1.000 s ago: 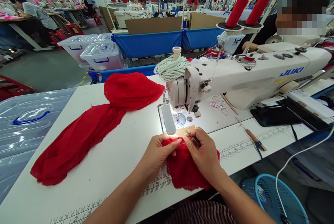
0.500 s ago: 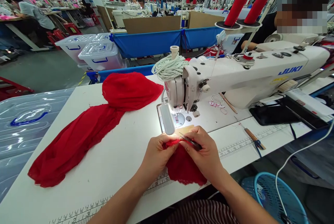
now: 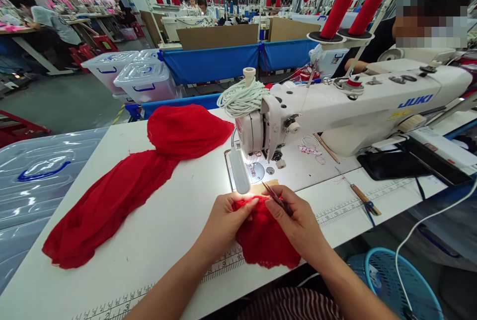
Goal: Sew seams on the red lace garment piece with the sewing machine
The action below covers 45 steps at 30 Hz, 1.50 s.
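Observation:
My left hand point(image 3: 227, 218) pinches the upper edge of a small red lace-edged fabric piece point(image 3: 266, 240) between thumb and fingers. The cloth hangs over the table's front edge area, below the sewing machine's needle plate. My right hand point(image 3: 294, 213) is closed around dark pointed thread snips point(image 3: 274, 195), their tips directed up and left, just above the fabric edge. Part of the snips is hidden by the fingers. A white sewing machine point(image 3: 261, 126) stands right behind both hands, its lamp lighting the plate point(image 3: 256, 171). To the left lies a larger red garment piece point(image 3: 122, 186), spread on the table.
An awl with a wooden handle point(image 3: 360, 197) and a black phone point(image 3: 391, 166) lie on the right of the white table point(image 3: 179, 230). A blue basket point(image 3: 402, 275) stands below at right. Clear plastic boxes point(image 3: 141, 81) and a co-worker point(image 3: 376, 46) are behind the table.
My right hand has moved slightly right, away from my left hand, and the snips' tips have risen off the cloth. The small red piece has spread a little to the right.

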Tool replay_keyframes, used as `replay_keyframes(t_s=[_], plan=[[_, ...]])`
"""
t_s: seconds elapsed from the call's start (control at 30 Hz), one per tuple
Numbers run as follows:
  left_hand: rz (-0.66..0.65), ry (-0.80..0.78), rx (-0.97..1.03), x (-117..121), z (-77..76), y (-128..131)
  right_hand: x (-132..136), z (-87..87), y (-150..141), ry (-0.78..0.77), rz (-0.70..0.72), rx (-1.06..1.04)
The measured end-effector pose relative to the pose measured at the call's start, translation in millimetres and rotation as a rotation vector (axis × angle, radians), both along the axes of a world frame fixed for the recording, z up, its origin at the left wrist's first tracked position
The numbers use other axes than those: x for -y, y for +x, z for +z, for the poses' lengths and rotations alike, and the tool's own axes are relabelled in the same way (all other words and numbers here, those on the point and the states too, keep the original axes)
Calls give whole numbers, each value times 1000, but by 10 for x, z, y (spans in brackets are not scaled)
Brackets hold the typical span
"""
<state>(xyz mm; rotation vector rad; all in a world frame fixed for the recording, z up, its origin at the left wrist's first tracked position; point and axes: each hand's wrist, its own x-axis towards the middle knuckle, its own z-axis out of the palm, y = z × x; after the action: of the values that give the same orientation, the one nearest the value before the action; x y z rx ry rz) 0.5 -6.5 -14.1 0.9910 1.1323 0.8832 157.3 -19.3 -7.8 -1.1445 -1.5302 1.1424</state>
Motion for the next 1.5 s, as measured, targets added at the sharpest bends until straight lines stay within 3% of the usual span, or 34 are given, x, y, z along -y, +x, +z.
replay_keyframes(t_s=[0.1,0.27,0.53,0.77,0.97,1.5], plan=[[16,-84,116,-4,6,-3,96,-1,28,-118,83,7],[19,-79,60,-8,49,-15,144,-111,79,-226,155,110],[-16,-31,34,0,63,-17,108,-156,101,-184,159,189],[-21,-58,46,1,40,-30,97,-130,87,-270,140,34],[-15,-30,26,8,4,-48,93,-110,103,-221,187,123],[-15,-23,33,3,65,-33,106,-109,110,-232,177,106]])
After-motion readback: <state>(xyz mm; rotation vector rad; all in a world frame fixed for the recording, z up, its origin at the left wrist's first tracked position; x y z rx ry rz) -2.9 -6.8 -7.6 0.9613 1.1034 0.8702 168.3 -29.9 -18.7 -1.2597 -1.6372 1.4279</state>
